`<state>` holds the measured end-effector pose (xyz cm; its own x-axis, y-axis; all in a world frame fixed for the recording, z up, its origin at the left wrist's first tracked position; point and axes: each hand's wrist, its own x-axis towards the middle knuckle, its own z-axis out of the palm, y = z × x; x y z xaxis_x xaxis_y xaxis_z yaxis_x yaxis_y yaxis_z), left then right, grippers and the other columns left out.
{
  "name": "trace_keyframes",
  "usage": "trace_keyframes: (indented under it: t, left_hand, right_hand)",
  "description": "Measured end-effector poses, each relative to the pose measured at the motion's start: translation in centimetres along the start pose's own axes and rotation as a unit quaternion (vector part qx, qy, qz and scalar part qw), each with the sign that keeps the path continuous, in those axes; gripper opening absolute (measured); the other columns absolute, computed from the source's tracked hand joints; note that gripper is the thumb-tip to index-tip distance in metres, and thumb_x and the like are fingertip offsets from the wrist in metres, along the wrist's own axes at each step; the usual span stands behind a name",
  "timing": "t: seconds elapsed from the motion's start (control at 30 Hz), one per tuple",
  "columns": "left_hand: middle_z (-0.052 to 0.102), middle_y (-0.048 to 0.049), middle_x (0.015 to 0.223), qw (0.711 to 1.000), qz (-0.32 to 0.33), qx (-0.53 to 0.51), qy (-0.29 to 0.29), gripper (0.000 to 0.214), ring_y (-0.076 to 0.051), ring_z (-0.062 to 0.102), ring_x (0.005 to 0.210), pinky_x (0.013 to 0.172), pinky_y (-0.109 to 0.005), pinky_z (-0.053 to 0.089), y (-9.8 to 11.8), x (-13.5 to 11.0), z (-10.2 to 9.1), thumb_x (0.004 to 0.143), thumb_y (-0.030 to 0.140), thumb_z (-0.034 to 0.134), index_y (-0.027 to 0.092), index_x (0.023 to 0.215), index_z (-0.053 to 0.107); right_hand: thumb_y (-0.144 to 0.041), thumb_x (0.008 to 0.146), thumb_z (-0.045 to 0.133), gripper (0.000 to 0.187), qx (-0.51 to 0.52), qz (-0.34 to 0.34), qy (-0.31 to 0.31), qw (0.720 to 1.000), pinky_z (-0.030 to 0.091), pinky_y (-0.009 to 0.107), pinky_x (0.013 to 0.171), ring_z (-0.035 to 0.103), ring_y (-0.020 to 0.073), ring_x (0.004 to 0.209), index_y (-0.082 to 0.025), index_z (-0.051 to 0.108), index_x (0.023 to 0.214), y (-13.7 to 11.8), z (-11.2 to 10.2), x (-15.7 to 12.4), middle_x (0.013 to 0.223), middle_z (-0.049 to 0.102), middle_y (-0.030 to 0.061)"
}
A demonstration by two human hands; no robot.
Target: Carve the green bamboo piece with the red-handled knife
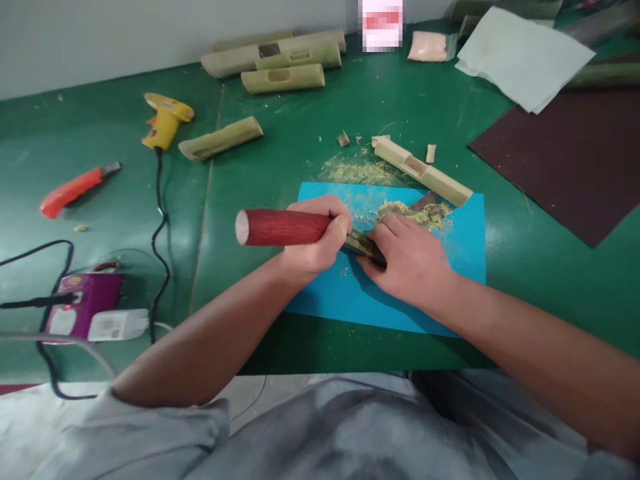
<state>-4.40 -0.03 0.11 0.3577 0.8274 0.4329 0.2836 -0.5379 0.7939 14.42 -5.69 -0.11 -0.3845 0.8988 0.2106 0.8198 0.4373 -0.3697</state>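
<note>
My left hand [320, 240] is closed around a tool with a thick red-brown wooden handle [285, 227]. The handle's pale round end points left, and the tool's working end is hidden. Between my hands lies a dark green bamboo piece [367, 247], with my right hand [413, 257] wrapped over it and pressing it down. Under both hands is a blue sheet [325, 297]. Yellowish shavings [437, 215] are heaped just beyond my right hand. A pale bamboo tube [445, 182] with a cut-out notch rests across the sheet's far edge.
Several notched bamboo tubes [283, 79] lie at the back, with another tube [220, 139] nearer. On the left are a yellow glue gun [167, 120], a red utility knife [75, 191] and a purple power strip [93, 300]. A dark brown sheet [570, 160] and white paper [525, 60] occupy the right.
</note>
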Motion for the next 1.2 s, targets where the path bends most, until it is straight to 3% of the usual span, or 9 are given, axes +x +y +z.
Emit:
trace_keyframes:
  t: [0.37,0.5,0.7,0.77,0.83,1.03,1.2]
  left_hand:
    - [0.060,0.0003,0.062,0.999,0.028,-0.038,-0.025,0.022,-0.014,0.054,0.056,0.056,-0.032,0.046,-0.6,0.6,0.4,0.088,0.021,0.057,0.022,0.065,0.057]
    - [0.056,0.0007,0.059,1.000,0.010,-0.024,-0.009,0.021,-0.014,0.050,0.055,0.054,-0.031,0.044,-0.5,1.0,0.9,0.082,0.019,0.057,0.022,0.061,0.055]
    - [0.055,0.0015,0.062,0.999,-0.041,-0.016,0.017,0.018,-0.012,0.051,0.059,0.059,-0.029,0.047,0.8,0.9,1.2,0.081,0.019,0.054,0.020,0.063,0.053]
    - [0.057,0.0014,0.063,0.999,-0.046,0.010,0.003,0.017,-0.013,0.053,0.061,0.062,-0.029,0.048,1.3,0.8,0.9,0.081,0.021,0.054,0.020,0.064,0.054]
    - [0.061,0.0008,0.066,0.998,-0.042,0.043,-0.030,0.016,-0.013,0.055,0.063,0.063,-0.029,0.047,1.7,0.8,0.5,0.081,0.023,0.055,0.020,0.066,0.056]
    - [0.068,0.0000,0.070,0.992,-0.032,0.097,-0.080,0.015,-0.013,0.059,0.065,0.064,-0.028,0.048,2.0,1.5,0.0,0.082,0.024,0.056,0.019,0.068,0.061]
    - [0.068,0.0003,0.071,0.985,-0.040,0.128,-0.104,0.016,-0.014,0.061,0.068,0.065,-0.027,0.048,2.4,1.6,-0.4,0.083,0.025,0.056,0.019,0.070,0.063]
  right_hand:
    - [-0.033,0.093,0.063,0.016,-0.004,0.010,-0.009,1.000,0.040,0.038,0.075,0.059,0.0279,0.094,-0.017,0.067,0.095,0.0,-0.1,-0.1,0.100,0.068,0.0123]
    - [-0.033,0.094,0.062,0.016,-0.018,0.013,-0.012,1.000,0.041,0.038,0.077,0.059,0.0278,0.096,-0.017,0.067,0.097,-0.1,-0.3,0.1,0.102,0.068,0.0121]
    - [-0.036,0.093,0.064,0.022,-0.078,0.005,-0.064,0.995,0.046,0.042,0.083,0.062,0.0318,0.101,-0.015,0.069,0.097,-0.6,-1.8,0.7,0.103,0.070,0.0149]
    - [-0.041,0.092,0.067,0.030,-0.093,0.004,-0.068,0.993,0.048,0.045,0.087,0.062,0.0341,0.106,-0.013,0.070,0.100,-0.6,-2.7,0.3,0.108,0.070,0.0169]
    - [-0.047,0.091,0.069,0.046,-0.089,0.002,-0.040,0.995,0.049,0.049,0.096,0.061,0.0360,0.115,-0.010,0.067,0.118,-0.3,-3.5,-0.4,0.123,0.069,0.0193]
    - [-0.062,0.076,0.083,0.100,-0.083,0.019,-0.001,0.996,0.042,0.060,0.113,0.048,0.0434,0.141,-0.009,0.044,0.151,1.5,-4.6,-3.3,0.151,0.053,0.0254]
    - [-0.083,0.076,0.068,0.124,-0.131,0.066,-0.030,0.989,0.039,0.063,0.117,0.041,0.0473,0.148,-0.004,0.026,0.161,2.6,-4.4,-6.9,0.161,0.042,0.0292]
